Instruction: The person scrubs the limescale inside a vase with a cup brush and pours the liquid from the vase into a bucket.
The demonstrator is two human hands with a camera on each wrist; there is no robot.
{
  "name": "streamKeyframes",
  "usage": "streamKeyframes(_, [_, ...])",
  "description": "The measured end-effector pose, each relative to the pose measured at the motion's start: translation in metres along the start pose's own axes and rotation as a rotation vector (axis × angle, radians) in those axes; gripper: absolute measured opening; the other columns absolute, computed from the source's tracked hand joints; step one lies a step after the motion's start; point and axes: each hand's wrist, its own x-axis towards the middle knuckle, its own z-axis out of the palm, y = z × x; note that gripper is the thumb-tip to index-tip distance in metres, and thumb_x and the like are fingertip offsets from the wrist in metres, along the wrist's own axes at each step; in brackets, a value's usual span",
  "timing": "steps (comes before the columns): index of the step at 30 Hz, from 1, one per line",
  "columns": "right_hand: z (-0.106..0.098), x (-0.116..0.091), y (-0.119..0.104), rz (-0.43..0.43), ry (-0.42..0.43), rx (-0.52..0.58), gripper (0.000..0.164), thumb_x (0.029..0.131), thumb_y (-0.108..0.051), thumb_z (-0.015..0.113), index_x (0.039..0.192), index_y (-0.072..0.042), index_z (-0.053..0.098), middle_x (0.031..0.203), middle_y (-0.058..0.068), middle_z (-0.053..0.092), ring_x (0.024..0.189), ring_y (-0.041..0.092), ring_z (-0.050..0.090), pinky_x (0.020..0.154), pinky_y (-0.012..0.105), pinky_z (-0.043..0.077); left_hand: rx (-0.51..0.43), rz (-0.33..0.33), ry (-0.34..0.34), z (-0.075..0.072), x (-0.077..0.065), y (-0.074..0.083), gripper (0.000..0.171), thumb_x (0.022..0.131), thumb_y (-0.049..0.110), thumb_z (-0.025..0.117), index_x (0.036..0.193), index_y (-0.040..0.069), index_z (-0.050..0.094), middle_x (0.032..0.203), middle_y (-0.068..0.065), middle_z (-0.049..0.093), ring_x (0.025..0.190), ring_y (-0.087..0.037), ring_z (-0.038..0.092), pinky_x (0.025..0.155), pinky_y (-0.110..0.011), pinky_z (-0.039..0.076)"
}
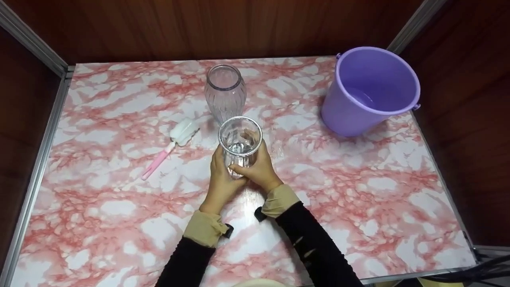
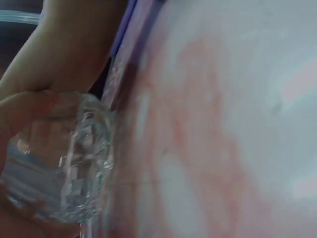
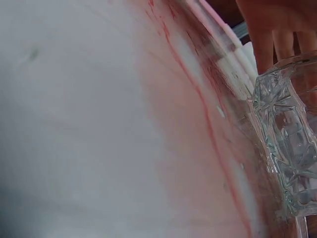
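Note:
Both hands hold a clear glass vase [image 1: 238, 148] near the middle of the table, its round mouth turned up toward the head camera. My left hand [image 1: 222, 181] wraps its left side. From the right, my right hand [image 1: 261, 169] grips it, thumb across the near side and fingers seen through the glass. The wrist views show the vase's thick, patterned base [image 2: 84, 168] close up, above the tabletop. Just behind stands a second, taller clear vase [image 1: 226, 97], ribbed and upright. To the left lies a cleaning brush [image 1: 157, 162] with a pink handle and white sponge head.
A purple bucket [image 1: 350, 107] stands at the back right. Red-and-white marbled covering lies on the tabletop [image 1: 131, 215]. Dark wood panels [image 1: 223, 28] with metal framing enclose the back and sides. Wet marks show right of the held vase.

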Motion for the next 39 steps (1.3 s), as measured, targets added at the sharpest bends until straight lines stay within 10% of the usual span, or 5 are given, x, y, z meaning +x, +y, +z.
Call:
streamKeyframes(29, [-0.007,0.001,-0.016,0.039,0.012,-0.024,0.105,0.067,-0.005,0.093,0.153,0.000,0.033,0.150,0.018,0.048,0.139,0.029,0.046,0.119,0.034,0.032,0.071,0.040,0.083,0.006,0.010,0.005,0.113,0.059,0.007,0.092,0.152,-0.002,0.031,0.147,-0.028,0.042,0.133,-0.046,0.041,0.115,-0.057,0.032])
streamKeyframes(39, [-0.011,0.007,-0.023,-0.042,0.113,0.143,0.096,0.067,0.009,0.088,0.148,0.006,0.037,0.144,0.024,0.050,0.137,0.031,0.047,0.119,0.038,0.033,0.113,0.100,0.070,0.008,0.018,0.014,0.114,0.060,0.016,0.095,0.154,0.007,0.031,0.150,-0.021,0.041,0.136,-0.041,0.039,0.115,-0.056,0.032])
